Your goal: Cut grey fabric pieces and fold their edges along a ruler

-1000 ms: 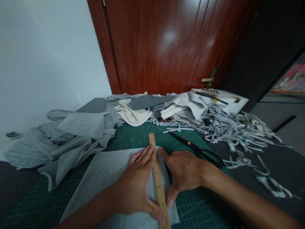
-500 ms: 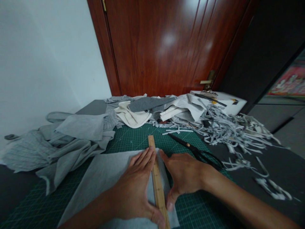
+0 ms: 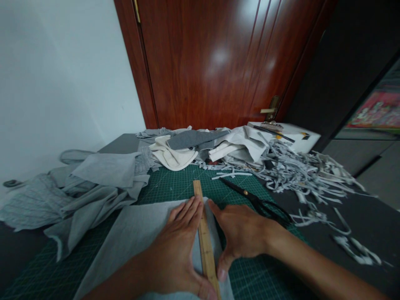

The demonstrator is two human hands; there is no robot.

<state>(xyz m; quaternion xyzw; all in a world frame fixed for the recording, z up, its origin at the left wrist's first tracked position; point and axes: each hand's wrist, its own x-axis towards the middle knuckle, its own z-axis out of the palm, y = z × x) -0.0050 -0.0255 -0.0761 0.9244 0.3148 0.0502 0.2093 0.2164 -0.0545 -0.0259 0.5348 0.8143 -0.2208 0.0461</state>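
Observation:
A piece of light grey fabric [image 3: 134, 233] lies flat on the green cutting mat [image 3: 259, 275]. Lengthwise over it, near its right edge, runs a wooden ruler [image 3: 205, 246]. My left hand [image 3: 176, 250] rests open on fabric and ruler, fingertips at the ruler's far part and thumb across its near part. To the right of the ruler is my right hand [image 3: 242, 231], open, with index finger and thumb spread apart at the fabric's right edge. Just beyond that hand, black scissors [image 3: 254, 200] lie on the mat.
Grey garments [image 3: 103, 183] are heaped on the left, and folded cloths [image 3: 196, 143] along the back. A tangle of fabric strips [image 3: 300, 166] covers the right side near a white box [image 3: 303, 137]. Behind the table stand a wooden door [image 3: 212, 62] and a white wall [image 3: 62, 75].
Both hands keep nearly the same place on the ruler and fabric. The whole view has shifted slightly; nothing was picked up or let go.

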